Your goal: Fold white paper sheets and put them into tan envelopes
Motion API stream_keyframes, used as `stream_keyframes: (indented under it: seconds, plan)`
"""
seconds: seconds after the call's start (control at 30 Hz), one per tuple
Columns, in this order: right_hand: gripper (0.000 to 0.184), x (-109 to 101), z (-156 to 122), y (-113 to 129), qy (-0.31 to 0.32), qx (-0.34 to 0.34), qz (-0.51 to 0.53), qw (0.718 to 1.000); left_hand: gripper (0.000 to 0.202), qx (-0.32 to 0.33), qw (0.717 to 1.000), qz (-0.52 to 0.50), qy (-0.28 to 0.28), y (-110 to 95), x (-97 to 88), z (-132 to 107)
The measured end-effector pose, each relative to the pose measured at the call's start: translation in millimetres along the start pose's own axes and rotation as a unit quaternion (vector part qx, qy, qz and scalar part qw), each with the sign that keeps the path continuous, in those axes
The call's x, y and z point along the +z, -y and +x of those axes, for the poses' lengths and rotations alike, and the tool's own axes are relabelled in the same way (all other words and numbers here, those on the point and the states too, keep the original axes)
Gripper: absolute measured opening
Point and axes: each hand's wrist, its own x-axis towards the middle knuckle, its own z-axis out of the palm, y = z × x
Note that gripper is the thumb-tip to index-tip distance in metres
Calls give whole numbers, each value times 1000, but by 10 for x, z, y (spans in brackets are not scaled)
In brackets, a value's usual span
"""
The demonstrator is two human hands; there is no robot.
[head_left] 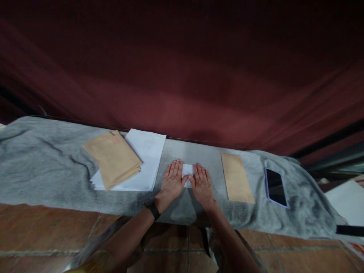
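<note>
A small white piece of paper (187, 170), seemingly folded, lies on the grey cloth between my two hands. My left hand (172, 180) rests flat over its left side, fingers stretched forward and thumb reaching across the paper. From the right, my right hand (202, 182) presses flat on the other side, its thumb close to or touching the left thumb. Both palms hide the paper's outer parts. Left of them, several brown envelopes (116, 157) lie on a stack of white paper sheets (149, 159). A single brown envelope (237, 177) lies right of my right hand.
The grey cloth (57, 167) covers a long narrow surface. A phone (275, 187) in a light purple case lies towards the right. Dark red fabric (182, 94) hangs behind the surface. Brown floor tiles (42, 227) show below, and a white sheet-like object (347, 203) stands at far right.
</note>
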Motion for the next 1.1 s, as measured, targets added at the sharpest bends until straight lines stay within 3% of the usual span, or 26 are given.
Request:
stream_keyframes:
  seconds: [0.6,0.8,0.93,1.0,1.1]
  plan:
    - [60,-111,-91,-227,15,24,-38,999,75,-39,999,-15,-15,130,-10,-53]
    - [60,-156,-119,-293,33,26,-43,998,69,-42,999,-21,-7,158,2,-62]
    - [57,-196,-99,-349,54,30,-29,998,66,-50,998,-37,-32,170,-52,-42]
    - [55,-228,-77,-390,68,28,-20,997,62,-19,998,-53,-39,143,-114,-33]
    - [53,-273,-40,-457,89,15,-7,996,54,100,990,-104,-5,30,-210,-52]
